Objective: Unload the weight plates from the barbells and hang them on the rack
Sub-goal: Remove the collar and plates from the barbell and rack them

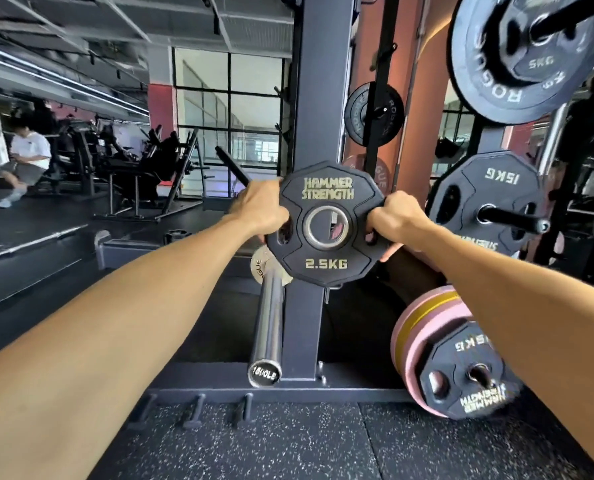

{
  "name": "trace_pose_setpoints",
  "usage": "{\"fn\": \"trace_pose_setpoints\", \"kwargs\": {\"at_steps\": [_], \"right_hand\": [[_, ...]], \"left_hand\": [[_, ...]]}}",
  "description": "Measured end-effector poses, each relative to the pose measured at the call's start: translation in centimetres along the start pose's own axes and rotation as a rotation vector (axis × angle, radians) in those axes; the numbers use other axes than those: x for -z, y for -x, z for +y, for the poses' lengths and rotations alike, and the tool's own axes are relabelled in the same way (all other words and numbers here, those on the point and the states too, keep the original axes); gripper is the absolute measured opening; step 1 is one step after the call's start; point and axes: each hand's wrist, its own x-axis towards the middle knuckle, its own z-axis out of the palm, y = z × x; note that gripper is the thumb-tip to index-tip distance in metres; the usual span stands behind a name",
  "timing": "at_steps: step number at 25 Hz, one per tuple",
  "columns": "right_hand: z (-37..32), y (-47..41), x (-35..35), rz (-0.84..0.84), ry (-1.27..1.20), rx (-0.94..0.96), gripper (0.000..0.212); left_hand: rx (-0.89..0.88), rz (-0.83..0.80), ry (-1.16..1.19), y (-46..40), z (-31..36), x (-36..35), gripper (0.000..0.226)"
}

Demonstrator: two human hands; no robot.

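The tall dark steel rack upright (323, 98) stands straight ahead, and a swing of the load against it would jar both wrists. To the right, a large black 15 kg plate (486, 199) hangs on a black storage peg (513, 221) whose free end juts toward the right arm; a careless sideways move could knock the forearm on it. Low on the right, a stack of pink bumper plates fronted by a black plate (444, 355) sits at floor level, right where a dropped plate could land and bounce. The chrome barbell sleeve (269, 323) points toward the viewer just below the load, apart from it, and a low carry could clip its end.

The small black twelve-sided rubber plate marked 2.5 kg (326, 223) is held upright in the air in front of the upright, clear of any peg. The left hand (261, 209) grasps its left edge, fingers curled into a grip slot. The right hand (392, 220) clenches the right edge the same way. Both holds look shallow, so a slip or a misjudged line onto a peg seems the nearest risk.
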Motion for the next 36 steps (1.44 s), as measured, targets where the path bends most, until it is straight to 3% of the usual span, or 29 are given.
{"fn": "trace_pose_setpoints", "kwargs": {"at_steps": [6, 12, 14, 17, 23, 28, 33, 36], "right_hand": [[-4.2, -10.7, 7.6, -0.035, 0.0, -0.008, 0.015], [-13.6, -19.5, 18.7, -0.024, 0.033, 0.015, 0.019], [-17.6, -22.6, 23.2, -0.018, 0.042, 0.038, 0.017], [-23.0, -26.9, 29.6, 0.01, 0.071, 0.053, 0.017], [-29.2, -32.1, 36.8, -0.024, 0.024, 0.046, 0.019], [-28.4, -32.5, 39.0, -0.038, 0.041, 0.014, 0.013], [-23.6, -33.3, 43.6, -0.035, 0.074, -0.048, 0.02], [-19.2, -34.4, 47.4, -0.002, 0.102, -0.047, 0.019]], "left_hand": [[0.03, -0.035, 0.006, -12.4, 4.5, 3.4, 0.031], [0.044, -0.067, -0.03, -23.8, 12.6, 14.8, 0.019], [0.057, -0.05, -0.025, -27.7, 15.8, 19.4, 0.023], [0.062, -0.041, -0.028, -33.6, 20.1, 25.7, 0.05], [0.065, -0.039, -0.03, -40.6, 24.8, 32.9, 0.044], [0.024, -0.048, -0.01, -41.9, 26.8, 31.8, 0.054], [-0.011, -0.084, 0.039, -43.3, 32.4, 28.0, 0.059], [-0.009, -0.11, 0.056, -43.9, 37.4, 24.7, 0.04]]}}
